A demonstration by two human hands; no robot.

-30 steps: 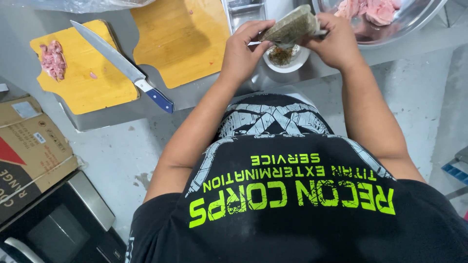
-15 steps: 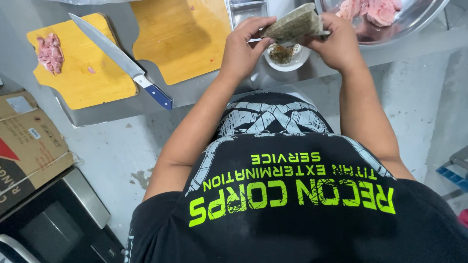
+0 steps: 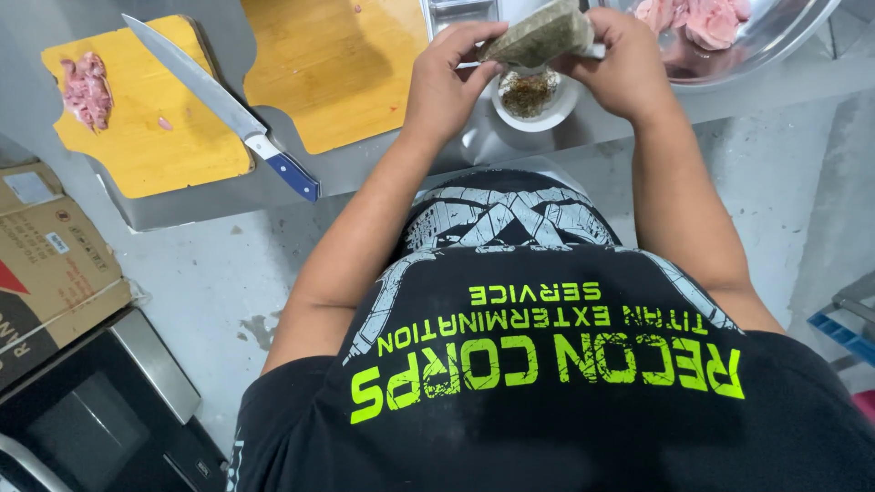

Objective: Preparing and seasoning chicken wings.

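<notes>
Spice packet, top cut off, pinched between left hand and right hand.

This is a kitchen, likely a working one: a steel counter carries wooden cutting boards, a long knife, chopped raw meat, a metal bowl of meat, over a bare concrete floor.

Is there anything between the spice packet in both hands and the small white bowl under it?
Nothing visible. The spice packet is held by the left hand and right hand directly over the small white bowl, which already holds some seasoning; the gap between looks open.
</notes>
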